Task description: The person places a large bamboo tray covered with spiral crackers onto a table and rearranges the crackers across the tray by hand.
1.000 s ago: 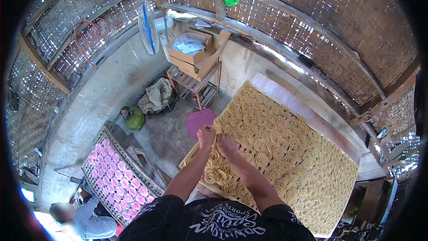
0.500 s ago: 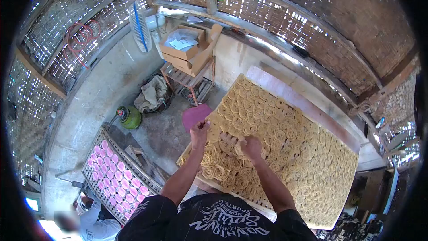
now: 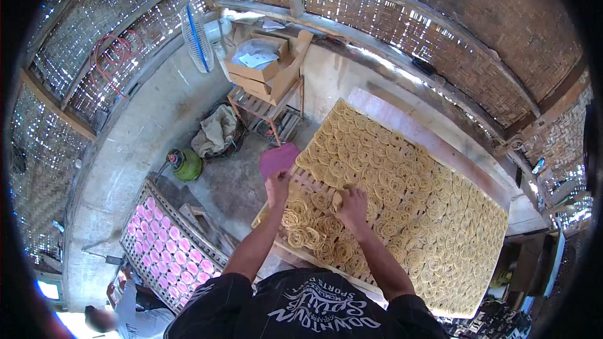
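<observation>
Yellow coiled noodle nests [image 3: 370, 157] cover a large slatted drying tray [image 3: 311, 182] in front of me. My right hand [image 3: 353, 206] is over the tray's near middle, its fingers closed round a pale yellow noodle nest [image 3: 338, 199]. How many nests it holds is hidden. My left hand [image 3: 276, 187] is at the tray's left edge, beside a strip of bare slats. Its fingers look slightly apart, and I see nothing in them. Below the bare strip, looser noodle nests [image 3: 300, 223] lie overlapping near the left corner.
To the left stands a second rack [image 3: 141, 248] of pink round pieces, with a person [image 3: 135, 311] beside it. Beyond are a green gas cylinder [image 3: 185, 164], a purple stool-like seat [image 3: 276, 158], a cardboard box [image 3: 264, 78] on a wooden stand and a fan [image 3: 196, 39].
My right hand has turned, showing the nest in its grip. My left hand has shifted slightly left and down. More bare slats show near the tray's left edge.
</observation>
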Demonstrator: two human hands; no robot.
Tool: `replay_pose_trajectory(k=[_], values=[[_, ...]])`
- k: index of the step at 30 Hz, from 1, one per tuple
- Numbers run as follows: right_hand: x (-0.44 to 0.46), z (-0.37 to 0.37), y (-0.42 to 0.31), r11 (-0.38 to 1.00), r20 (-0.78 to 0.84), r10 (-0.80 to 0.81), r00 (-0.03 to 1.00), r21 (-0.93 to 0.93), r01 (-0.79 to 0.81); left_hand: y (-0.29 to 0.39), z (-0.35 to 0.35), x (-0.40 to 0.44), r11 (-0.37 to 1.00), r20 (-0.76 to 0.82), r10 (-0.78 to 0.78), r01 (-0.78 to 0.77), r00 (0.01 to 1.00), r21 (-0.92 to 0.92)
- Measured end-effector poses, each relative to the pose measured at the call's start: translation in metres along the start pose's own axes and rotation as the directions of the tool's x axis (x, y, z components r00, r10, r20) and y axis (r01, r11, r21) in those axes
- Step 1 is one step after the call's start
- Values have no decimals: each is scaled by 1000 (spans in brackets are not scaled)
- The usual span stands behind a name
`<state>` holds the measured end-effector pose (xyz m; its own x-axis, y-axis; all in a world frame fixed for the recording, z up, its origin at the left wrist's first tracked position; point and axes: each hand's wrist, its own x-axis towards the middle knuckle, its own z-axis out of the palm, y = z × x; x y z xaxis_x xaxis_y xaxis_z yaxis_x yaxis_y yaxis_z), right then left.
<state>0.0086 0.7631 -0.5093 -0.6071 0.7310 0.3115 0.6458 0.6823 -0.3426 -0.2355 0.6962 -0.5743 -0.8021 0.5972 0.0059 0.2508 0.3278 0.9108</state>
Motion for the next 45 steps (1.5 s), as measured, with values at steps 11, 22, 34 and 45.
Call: replay_pose_trajectory(k=[11,22,34,45], values=[[33,69,-49,985,323,-160,933,-3,170,-3,-4,-13,896,183,417,-437,890,80],[52,88,-46,983,391,-181,903,55,173,0,-32,-34,765,249,445,-510,860,393],[46,69,-14,926,137,-323,937,249,283,-5,-20,-17,987,4,70,-70,998,144],[-88,41,-2,979,262,-199,944,93,180,-20,-35,-91,559,588,454,-728,670,397]])
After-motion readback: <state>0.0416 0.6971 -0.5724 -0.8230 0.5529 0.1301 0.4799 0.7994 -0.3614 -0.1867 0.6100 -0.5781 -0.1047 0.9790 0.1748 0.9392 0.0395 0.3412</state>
